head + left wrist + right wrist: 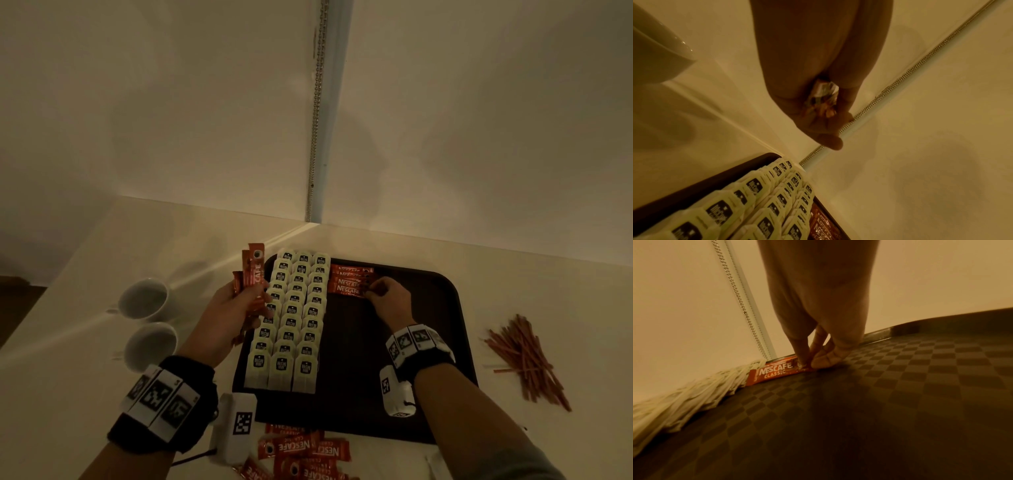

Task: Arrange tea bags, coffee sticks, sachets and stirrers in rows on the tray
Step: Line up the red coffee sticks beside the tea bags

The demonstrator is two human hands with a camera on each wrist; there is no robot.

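dark checkered tray (920, 369), red coffee sticks (349, 281)

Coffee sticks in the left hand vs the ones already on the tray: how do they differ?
The coffee sticks in the left hand stand upright in a loose, fanned bunch, gripped by the left hand above the tray's left edge. The coffee sticks on the tray lie flat, stacked in a neat column beside the tea bags, with the right hand pinching the nearest one's end. Both sets are the same orange Nescafe sticks.

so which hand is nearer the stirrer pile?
Right. The right hand is over the tray's far middle, pinching a coffee stick; the left hand is beyond the tea bags, farther from the stirrer pile.
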